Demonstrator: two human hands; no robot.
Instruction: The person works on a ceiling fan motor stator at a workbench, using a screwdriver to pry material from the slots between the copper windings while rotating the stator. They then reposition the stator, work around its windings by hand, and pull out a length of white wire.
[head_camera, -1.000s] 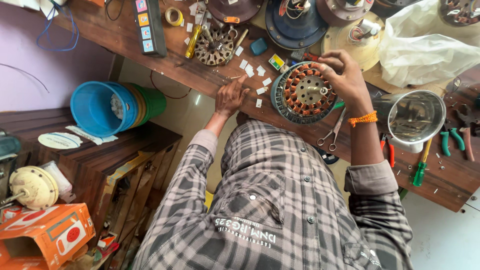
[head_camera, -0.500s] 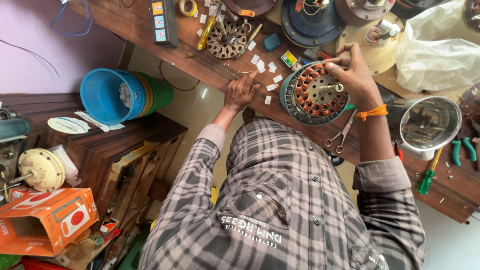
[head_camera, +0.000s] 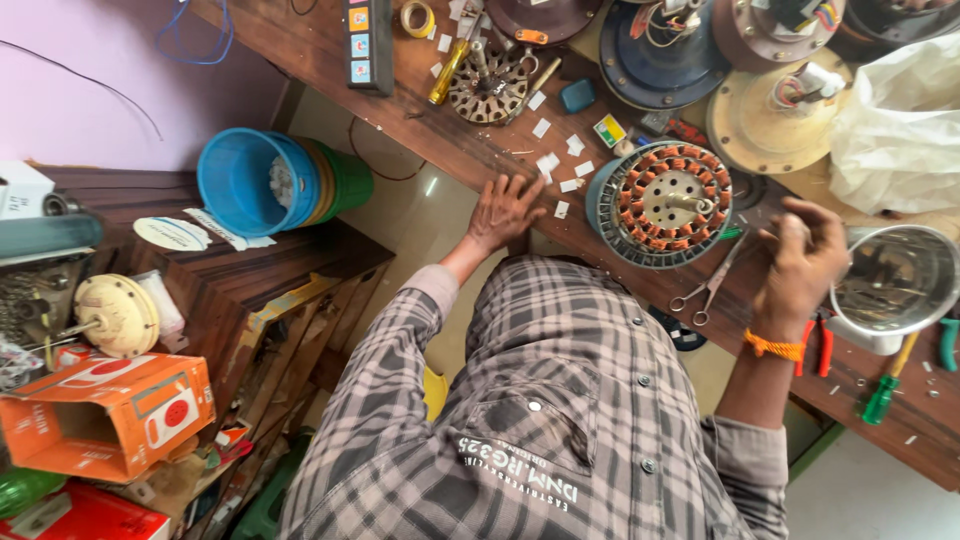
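Head view: left hand (head_camera: 505, 210) lies flat, fingers spread, beside stator (head_camera: 665, 203); right hand (head_camera: 800, 265), curled, grip unclear, hovers by scissors (head_camera: 708, 285). A careless reach could nick the stator's windings.

1. The wound stator (head_camera: 665, 203) lies on the workbench (head_camera: 470, 160), between the person's two hands.
2. The left hand (head_camera: 507, 210) rests flat on the bench edge, just beside paper slips (head_camera: 560, 165).
3. Scissors (head_camera: 708, 285) lie between stator and right hand (head_camera: 800, 262) — a steel bowl (head_camera: 895, 280) just beyond.
4. Stacked buckets (head_camera: 270, 180) stand off the bench — on the floor.
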